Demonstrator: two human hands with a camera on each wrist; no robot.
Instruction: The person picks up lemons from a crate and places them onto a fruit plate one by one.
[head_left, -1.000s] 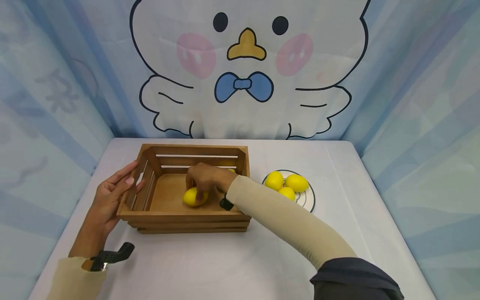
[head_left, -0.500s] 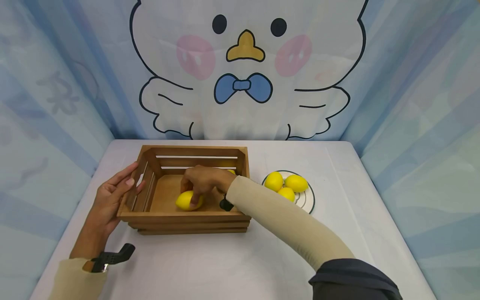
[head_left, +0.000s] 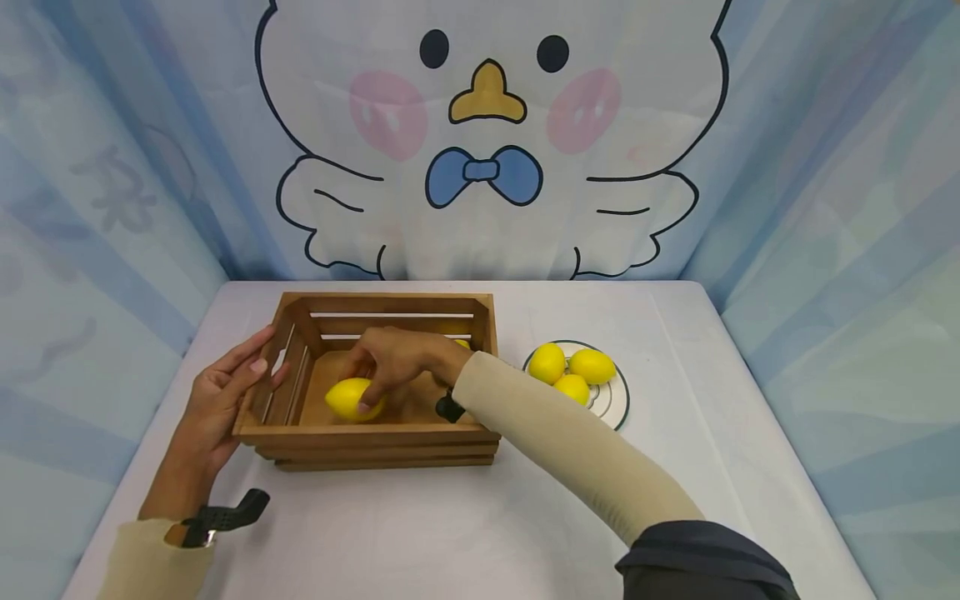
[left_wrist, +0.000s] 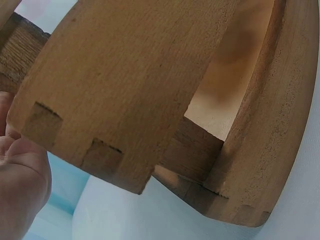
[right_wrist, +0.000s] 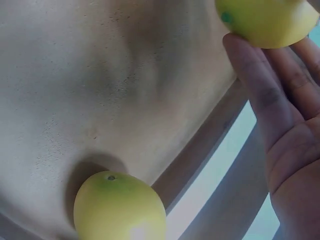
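Observation:
Inside the slatted wooden crate (head_left: pixel 375 442), my right hand (head_left: pixel 397 358) pinches a yellow lemon (head_left: pixel 343 398) between thumb and fingers, near the crate's left half. The right wrist view shows the fingers along that lemon's underside, close over the crate floor. A second lemon (right_wrist: pixel 120 210) lies on the floor at the crate's right end, mostly hidden behind my right wrist in the head view. My left hand (head_left: pixel 213 404) grips the crate's left end, a fingertip showing at the handle slot. In the left wrist view, the end boards (left_wrist: pixel 115 90) fill most of the frame.
To the right of the crate, a white plate (head_left: pixel 618 404) with a dark rim bears three lemons (head_left: pixel 592 366). My right sleeve passes in front of the plate's near left side. A curtain (head_left: pixel 487 242) printed with a cartoon bird hangs behind the white table (head_left: pixel 420 533).
My right hand has moved left inside the crate, taking the lemon with it toward the left end. My left hand stays on the crate, which has hardly shifted.

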